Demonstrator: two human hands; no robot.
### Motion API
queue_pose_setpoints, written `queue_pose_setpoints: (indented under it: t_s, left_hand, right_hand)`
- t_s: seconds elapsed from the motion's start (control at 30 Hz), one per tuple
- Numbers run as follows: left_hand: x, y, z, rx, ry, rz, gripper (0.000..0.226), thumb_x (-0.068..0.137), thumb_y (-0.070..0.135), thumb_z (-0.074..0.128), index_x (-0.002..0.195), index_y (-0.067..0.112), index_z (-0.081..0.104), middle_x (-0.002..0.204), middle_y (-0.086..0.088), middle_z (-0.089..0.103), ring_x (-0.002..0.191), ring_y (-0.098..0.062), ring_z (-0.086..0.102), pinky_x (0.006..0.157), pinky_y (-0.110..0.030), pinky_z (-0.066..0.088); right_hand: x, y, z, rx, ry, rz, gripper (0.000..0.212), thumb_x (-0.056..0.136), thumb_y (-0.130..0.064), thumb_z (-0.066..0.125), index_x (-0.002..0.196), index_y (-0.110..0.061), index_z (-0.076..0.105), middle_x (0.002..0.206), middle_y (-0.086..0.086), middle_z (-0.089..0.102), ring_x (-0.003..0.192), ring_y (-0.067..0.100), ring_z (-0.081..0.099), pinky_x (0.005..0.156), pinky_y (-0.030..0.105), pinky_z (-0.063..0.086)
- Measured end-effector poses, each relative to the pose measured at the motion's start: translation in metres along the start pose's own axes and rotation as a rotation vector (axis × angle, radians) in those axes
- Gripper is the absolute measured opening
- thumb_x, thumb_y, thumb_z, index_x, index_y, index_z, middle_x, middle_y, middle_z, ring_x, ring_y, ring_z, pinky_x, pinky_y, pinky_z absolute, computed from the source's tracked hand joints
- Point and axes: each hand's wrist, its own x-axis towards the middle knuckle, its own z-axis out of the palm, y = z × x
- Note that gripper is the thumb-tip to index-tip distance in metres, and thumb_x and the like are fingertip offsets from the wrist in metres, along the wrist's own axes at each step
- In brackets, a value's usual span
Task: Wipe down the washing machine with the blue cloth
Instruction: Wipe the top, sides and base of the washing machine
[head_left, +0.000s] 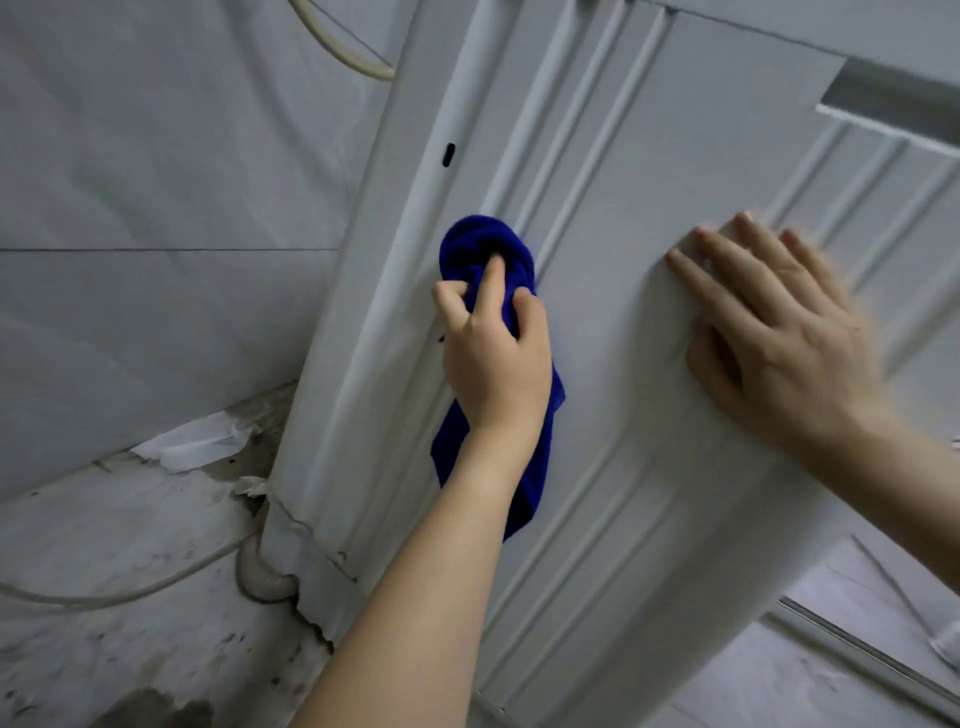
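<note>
Pressing a bunched blue cloth (485, 254) against the ribbed side panel of a white washing machine (623, 208), a person works the left hand (493, 358) along the raised grooves near the panel's rear edge. The left fingers (493, 275) are clenched around the wadded upper part of the cloth, one finger pushed into the folds, while a loose tail hangs below the wrist against the panel. The right hand (769, 332) lies flat and released on the panel, palm down, fingers (696, 260) spread and grasping nothing, apparently bracing the body of the machine.

The cloth looks soft, light and limp, a towelling fabric that folds on itself and would likely grip the painted metal rather than slide off; it is probably best held as it is now, gathered in a wad at the palm so pressure goes through the fingertips into the grooves. The hanging tail may drag and catch on the ribs. The machine's panel appears stiff and smooth, thin sheet metal that might flex slightly under a push.

A pale hose (260, 571) curls at the machine's base on a stained floor (130, 545), beside tiled wall (156, 182).
</note>
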Motion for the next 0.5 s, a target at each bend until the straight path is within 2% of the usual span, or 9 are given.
queue_pose_setpoints:
  t_s: [0.07, 0.13, 0.23, 0.33, 0.43, 0.5]
  left_hand:
    - [-0.004, -0.006, 0.005, 0.033, 0.052, 0.001, 0.039, 0.091, 0.024, 0.056, 0.130, 0.018, 0.061, 0.105, 0.002, 0.039, 0.072, -0.008, 0.041, 0.061, -0.014, 0.028]
    - [-0.016, -0.022, 0.002, 0.041, 0.092, -0.077, 0.039, 0.092, 0.025, 0.055, 0.130, 0.017, 0.060, 0.110, -0.005, 0.045, 0.077, -0.008, 0.042, 0.064, -0.016, 0.030]
    - [-0.035, -0.052, -0.012, 0.046, 0.106, -0.205, 0.040, 0.094, 0.024, 0.052, 0.131, 0.013, 0.058, 0.115, -0.013, 0.046, 0.079, -0.006, 0.040, 0.066, -0.015, 0.029]
    - [-0.045, -0.067, -0.024, 0.069, 0.092, -0.267, 0.039, 0.095, 0.022, 0.052, 0.133, 0.012, 0.057, 0.117, -0.012, 0.045, 0.078, -0.008, 0.040, 0.066, -0.014, 0.030]
    - [-0.044, -0.061, -0.027, 0.068, 0.089, -0.338, 0.039, 0.096, 0.023, 0.051, 0.134, 0.016, 0.056, 0.118, -0.007, 0.043, 0.077, -0.015, 0.046, 0.067, -0.025, 0.036]
    - [-0.040, -0.052, -0.026, 0.077, 0.073, -0.293, 0.040, 0.097, 0.024, 0.049, 0.136, 0.015, 0.054, 0.114, -0.003, 0.041, 0.075, -0.018, 0.049, 0.066, -0.027, 0.038]
  right_hand:
    - [0.000, 0.001, 0.000, -0.006, -0.005, -0.004, 0.047, 0.100, -0.018, 0.050, 0.145, -0.006, 0.054, 0.149, 0.019, 0.052, 0.141, 0.040, 0.045, 0.120, 0.053, 0.033]
    - [0.001, 0.002, 0.000, -0.009, -0.004, -0.007, 0.047, 0.099, -0.017, 0.050, 0.145, -0.006, 0.055, 0.149, 0.018, 0.052, 0.142, 0.040, 0.045, 0.120, 0.052, 0.032]
    - [0.000, 0.001, -0.001, -0.018, -0.001, -0.003, 0.047, 0.099, -0.017, 0.051, 0.145, -0.006, 0.055, 0.150, 0.018, 0.052, 0.143, 0.040, 0.044, 0.121, 0.052, 0.031]
    - [0.001, -0.001, -0.001, -0.029, 0.007, 0.027, 0.048, 0.098, -0.019, 0.053, 0.144, -0.007, 0.056, 0.148, 0.017, 0.054, 0.142, 0.039, 0.045, 0.121, 0.052, 0.032]
    - [0.006, -0.005, -0.001, -0.058, -0.013, 0.051, 0.055, 0.098, -0.036, 0.056, 0.146, -0.011, 0.054, 0.148, 0.015, 0.054, 0.143, 0.038, 0.044, 0.121, 0.051, 0.029]
    - [0.010, -0.006, 0.000, -0.084, -0.049, 0.051, 0.066, 0.097, -0.052, 0.054, 0.150, -0.013, 0.050, 0.152, 0.013, 0.051, 0.145, 0.037, 0.041, 0.122, 0.053, 0.025]
